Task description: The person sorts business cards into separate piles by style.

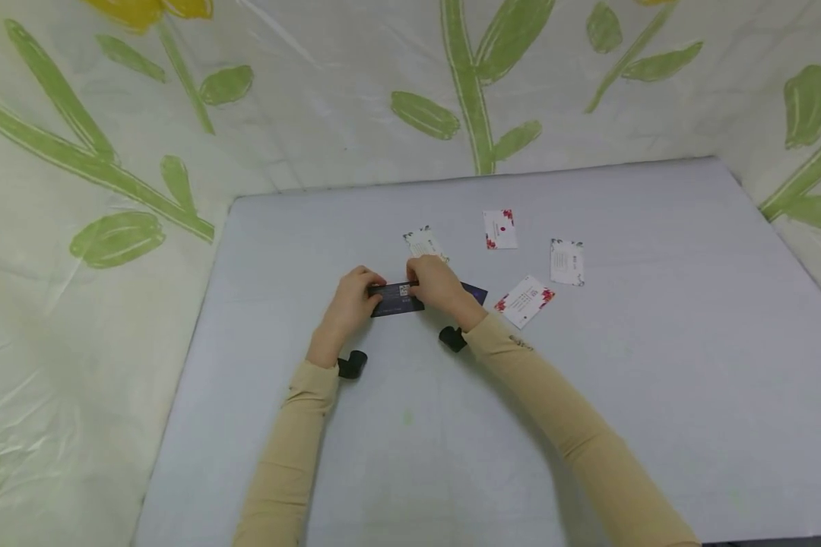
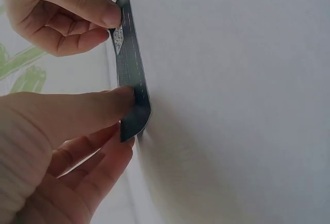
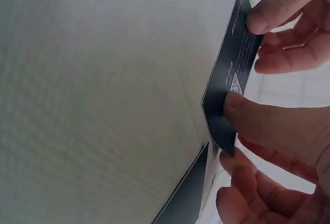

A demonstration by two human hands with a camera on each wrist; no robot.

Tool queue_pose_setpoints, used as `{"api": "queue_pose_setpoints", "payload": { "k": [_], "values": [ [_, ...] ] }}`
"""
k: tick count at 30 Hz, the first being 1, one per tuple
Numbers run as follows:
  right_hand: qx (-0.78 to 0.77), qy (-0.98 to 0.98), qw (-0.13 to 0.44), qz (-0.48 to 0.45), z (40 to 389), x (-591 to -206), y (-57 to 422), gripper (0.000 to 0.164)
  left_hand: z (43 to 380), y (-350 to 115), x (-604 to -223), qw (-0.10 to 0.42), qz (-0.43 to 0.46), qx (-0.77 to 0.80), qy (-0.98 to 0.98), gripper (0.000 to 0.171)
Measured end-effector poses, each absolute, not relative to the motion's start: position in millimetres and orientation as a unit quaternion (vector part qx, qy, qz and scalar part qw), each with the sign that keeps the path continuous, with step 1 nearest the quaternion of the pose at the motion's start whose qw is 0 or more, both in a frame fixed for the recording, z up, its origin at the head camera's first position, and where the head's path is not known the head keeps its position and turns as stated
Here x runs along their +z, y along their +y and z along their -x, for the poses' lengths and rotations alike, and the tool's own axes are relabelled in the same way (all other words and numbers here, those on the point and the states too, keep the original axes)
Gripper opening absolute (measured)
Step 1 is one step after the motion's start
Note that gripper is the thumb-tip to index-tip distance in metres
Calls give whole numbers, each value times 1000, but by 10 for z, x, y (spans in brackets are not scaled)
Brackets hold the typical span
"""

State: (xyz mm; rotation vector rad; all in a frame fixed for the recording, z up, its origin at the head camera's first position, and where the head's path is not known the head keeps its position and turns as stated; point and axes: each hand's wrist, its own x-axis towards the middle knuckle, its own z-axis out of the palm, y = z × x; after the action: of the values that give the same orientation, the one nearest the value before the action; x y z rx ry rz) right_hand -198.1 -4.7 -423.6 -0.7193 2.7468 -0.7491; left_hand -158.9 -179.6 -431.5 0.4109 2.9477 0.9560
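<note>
A dark business card (image 1: 395,299) with a QR code and pale print is held between both hands over the table. My left hand (image 1: 350,302) pinches its left end, thumb on the printed face and fingers behind, as the left wrist view shows. At the other end my right hand (image 1: 441,286) pinches it the same way, near the QR code (image 3: 235,83). The card's ends bend slightly under the thumbs. Partly hidden by the right hand, a second dark card (image 1: 475,293) lies beside it on the table.
Beyond the right hand lies a white card (image 1: 426,243) with a floral edge. Further right are a red-flowered card (image 1: 500,229), a grey-flowered card (image 1: 566,262) and another red-flowered card (image 1: 524,301). Black wrist devices (image 1: 352,365) hang under both wrists. A leaf-patterned sheet (image 1: 342,91) stands behind the table.
</note>
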Motion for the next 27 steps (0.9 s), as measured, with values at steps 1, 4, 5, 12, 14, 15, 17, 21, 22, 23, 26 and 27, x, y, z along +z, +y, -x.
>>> {"api": "queue_pose_setpoints", "payload": {
  "k": [1,4,5,12,14,15,17,21,22,23,26,27],
  "values": [
    [-241,933,99,246,1976,-4233,-50,10,1589,-1792,-4310,9,-128,304,944,19],
    [-217,940,98,244,1961,-4224,-56,8,1586,-1781,-4294,13,-122,298,947,14],
    [-213,941,101,240,1954,-4220,-57,9,1587,-1778,-4292,16,-121,296,947,13],
    [-241,931,107,251,1949,-4182,29,16,1583,-1728,-4225,32,-130,265,955,11],
    [-282,920,90,258,1971,-4155,143,18,1603,-1648,-4174,28,-143,255,956,13],
    [-302,914,79,261,1988,-4141,211,19,1617,-1598,-4149,25,-151,253,955,14],
    [-334,906,53,254,2010,-4091,360,19,1655,-1479,-4104,23,-169,256,952,18],
    [-347,911,51,219,2019,-3986,650,18,1731,-1229,-4070,36,-209,269,940,25],
    [-342,914,61,210,2011,-3967,712,19,1748,-1172,-4074,41,-219,267,938,26],
    [-335,918,74,201,2001,-3957,767,21,1763,-1118,-4079,46,-230,262,936,28],
    [-304,928,111,185,1958,-3965,888,29,1795,-985,-4103,62,-253,226,938,32],
    [-292,931,120,183,1941,-3978,914,32,1804,-952,-4115,69,-259,210,940,34]
  ]
}}
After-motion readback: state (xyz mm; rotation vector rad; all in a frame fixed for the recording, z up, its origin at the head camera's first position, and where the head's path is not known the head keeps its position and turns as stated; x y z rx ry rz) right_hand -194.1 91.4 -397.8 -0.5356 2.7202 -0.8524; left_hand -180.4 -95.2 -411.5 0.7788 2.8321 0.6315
